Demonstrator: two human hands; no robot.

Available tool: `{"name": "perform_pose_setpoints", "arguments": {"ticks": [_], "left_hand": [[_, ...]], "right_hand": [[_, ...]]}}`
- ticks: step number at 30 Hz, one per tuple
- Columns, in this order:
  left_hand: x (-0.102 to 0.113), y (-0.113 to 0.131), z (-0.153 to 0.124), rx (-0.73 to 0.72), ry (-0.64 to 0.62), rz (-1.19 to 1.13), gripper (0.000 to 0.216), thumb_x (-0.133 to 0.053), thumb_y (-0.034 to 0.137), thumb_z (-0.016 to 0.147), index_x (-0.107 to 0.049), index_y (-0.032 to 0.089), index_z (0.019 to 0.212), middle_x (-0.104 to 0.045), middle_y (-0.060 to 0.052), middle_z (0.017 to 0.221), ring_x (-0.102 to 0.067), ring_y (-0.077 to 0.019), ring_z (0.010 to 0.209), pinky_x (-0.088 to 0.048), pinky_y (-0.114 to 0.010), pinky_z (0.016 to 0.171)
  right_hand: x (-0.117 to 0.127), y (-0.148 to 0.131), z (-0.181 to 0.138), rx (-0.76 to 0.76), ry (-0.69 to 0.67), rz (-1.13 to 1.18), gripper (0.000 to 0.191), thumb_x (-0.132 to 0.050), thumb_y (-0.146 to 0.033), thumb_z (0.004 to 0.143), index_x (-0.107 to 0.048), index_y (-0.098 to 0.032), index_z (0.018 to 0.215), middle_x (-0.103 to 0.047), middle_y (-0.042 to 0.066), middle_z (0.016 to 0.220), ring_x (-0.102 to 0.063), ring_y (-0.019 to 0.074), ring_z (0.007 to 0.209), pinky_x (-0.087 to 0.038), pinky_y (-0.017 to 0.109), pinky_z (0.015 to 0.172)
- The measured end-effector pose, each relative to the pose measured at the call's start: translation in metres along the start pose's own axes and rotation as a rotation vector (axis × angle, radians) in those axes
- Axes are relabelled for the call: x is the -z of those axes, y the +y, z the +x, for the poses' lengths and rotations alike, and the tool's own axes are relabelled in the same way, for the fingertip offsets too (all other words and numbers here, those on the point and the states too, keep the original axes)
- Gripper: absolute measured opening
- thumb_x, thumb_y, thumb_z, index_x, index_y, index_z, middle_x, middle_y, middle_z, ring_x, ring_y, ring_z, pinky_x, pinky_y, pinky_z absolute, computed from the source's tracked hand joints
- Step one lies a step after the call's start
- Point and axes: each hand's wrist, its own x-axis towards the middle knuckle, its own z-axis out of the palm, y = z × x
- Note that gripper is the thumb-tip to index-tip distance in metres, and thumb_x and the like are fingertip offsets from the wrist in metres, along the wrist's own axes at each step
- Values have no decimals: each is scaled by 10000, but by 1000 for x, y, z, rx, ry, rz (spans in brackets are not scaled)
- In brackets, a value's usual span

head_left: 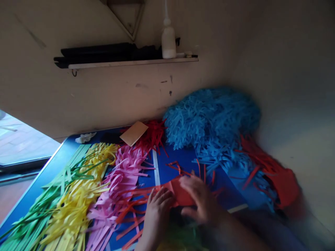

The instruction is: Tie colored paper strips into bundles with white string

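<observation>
Nearest the camera, two forearms reach toward the red paper (pixel 180 196). The left hand (pixel 160 202) lies on its left part, fingers close together and slightly bent; whether they pinch it I cannot tell. The right hand (pixel 200 199), blurred, is at its right part, thumb and fingers apart.

The wall (pixel 110 97) closes off the room behind the red paper. The blue surface (pixel 180 157) spreads around the paper, with bare room just behind it; the left edge slants away well to its left. Behind and right of the paper, a big blue fringe heap (pixel 211 115) leans at the wall. To the paper's left, the pink fringe (pixel 117 177), yellow fringe (pixel 73 205) and green fringe (pixel 44 205) run away from the camera, near ends cut off by the frame.

The red paper's long axis runs sideways: strips point left to the pink fringe, others back and right, partly hidden by the right hand. Well right of it lies a second red piece (pixel 282 184), blurred. Behind it, leftward, are a dark red bundle (pixel 154 137), a brown card (pixel 134 133) and a crumpled white scrap (pixel 85 137).
</observation>
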Motion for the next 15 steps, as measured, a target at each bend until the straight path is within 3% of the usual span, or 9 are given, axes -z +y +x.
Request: {"name": "perform_pose_setpoints", "arguments": {"ticks": [2,5,9,11,15], "left_hand": [[9,4,2,-15,68,39,322,-570,141,861,-692,318,1100,-744,13,1134,-633,-230,1124,-337,-431,1066],[19,12,4,-24,138,63,326,-569,159,883,-664,320,1150,-763,30,1069,-659,-197,1029,-200,-388,1132],[18,26,2,22,181,-40,255,-520,163,920,-691,310,1040,-779,64,899,-687,-142,866,-100,-351,1167],[12,31,0,50,211,-94,243,-506,175,930,-699,314,978,-777,71,854,-689,-134,821,-87,-354,1174],[-2,31,-5,83,260,-160,268,-484,161,921,-699,319,940,-784,73,862,-700,-141,836,-78,-350,1184]], "right_hand": [[-3,-8,0,178,-172,139,599,-574,-310,848,-429,-207,1419,-609,122,1320,-508,300,1286,-198,562,1166],[-3,-9,3,133,-217,169,454,-460,-147,866,-556,-225,1303,-683,94,1209,-554,266,1239,-150,582,1156],[14,-1,16,50,-367,270,416,-642,-379,815,-630,-230,1203,-683,98,1196,-558,293,1219,-227,551,1121],[16,0,27,-6,-348,267,375,-628,-438,842,-645,-230,1154,-686,87,1176,-564,264,1201,-264,503,1110],[7,2,45,4,-330,63,376,-553,-425,920,-605,-213,1226,-685,88,1186,-485,275,1282,-105,550,1162]]}}
